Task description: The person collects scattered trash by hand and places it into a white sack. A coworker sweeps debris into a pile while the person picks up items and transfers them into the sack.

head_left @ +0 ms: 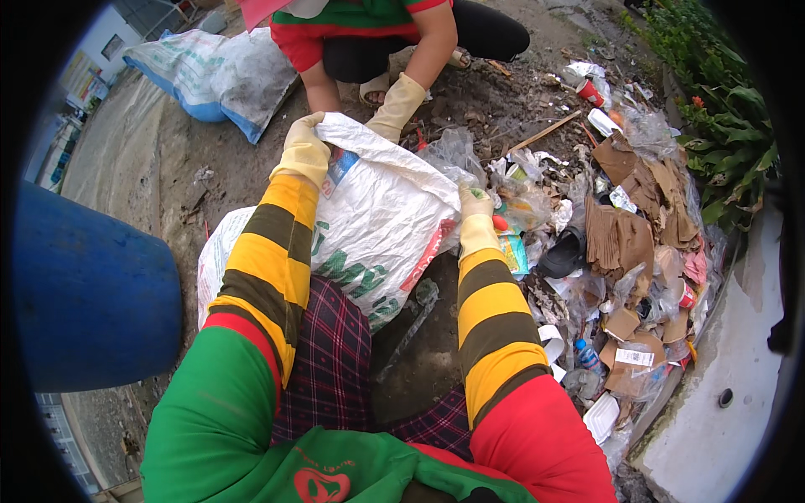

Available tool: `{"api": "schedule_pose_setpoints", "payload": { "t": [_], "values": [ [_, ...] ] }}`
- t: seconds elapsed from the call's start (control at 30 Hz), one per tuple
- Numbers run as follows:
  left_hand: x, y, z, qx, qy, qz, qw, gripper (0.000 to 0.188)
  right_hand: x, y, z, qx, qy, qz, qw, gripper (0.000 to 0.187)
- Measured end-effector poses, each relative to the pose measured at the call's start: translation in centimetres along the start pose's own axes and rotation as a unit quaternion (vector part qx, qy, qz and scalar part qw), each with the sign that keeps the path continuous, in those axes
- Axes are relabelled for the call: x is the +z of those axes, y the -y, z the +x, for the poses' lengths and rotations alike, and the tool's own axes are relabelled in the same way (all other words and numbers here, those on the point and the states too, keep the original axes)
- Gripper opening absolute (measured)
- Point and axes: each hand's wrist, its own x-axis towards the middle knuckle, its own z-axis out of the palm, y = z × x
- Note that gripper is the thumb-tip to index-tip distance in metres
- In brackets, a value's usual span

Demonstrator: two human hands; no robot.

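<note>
A white woven sack [381, 214] with green and red print is stretched between my two hands, its upper rim folded over. My left hand [302, 152], in a cream rubber glove, is closed on the rim at the sack's far left corner. My right hand [476, 210], gloved alike, is closed on the rim at the right side, beside the rubbish heap. Opposite me a person crouches, and their gloved hand [397, 109] is just beyond the sack's far rim; its fingers are partly hidden. The inside of the sack cannot be seen.
A heap of rubbish [612, 226] with cardboard, plastic bags and cups spreads on the right, along a concrete ledge [713, 369]. A blue barrel [96, 289] stands at left. Another white and blue sack [214, 75] lies at far left. Green plants [729, 126] grow at far right.
</note>
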Motion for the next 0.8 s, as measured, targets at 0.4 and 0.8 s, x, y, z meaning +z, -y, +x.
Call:
{"api": "schedule_pose_setpoints", "payload": {
  "t": [0.4, 0.8],
  "values": [
    [0.3, 0.0, 2.2, 0.099, -0.020, 0.105, 0.989, 0.015, -0.6, 0.4, 0.4, -0.021, 0.004, 0.054, 0.998, 0.028],
    [1.3, 1.7, 1.4, 0.132, 0.005, 0.059, 0.990, 0.017, -0.4, -0.4, -0.2, -0.022, 0.035, 0.049, 0.998, 0.023]
  ]
}}
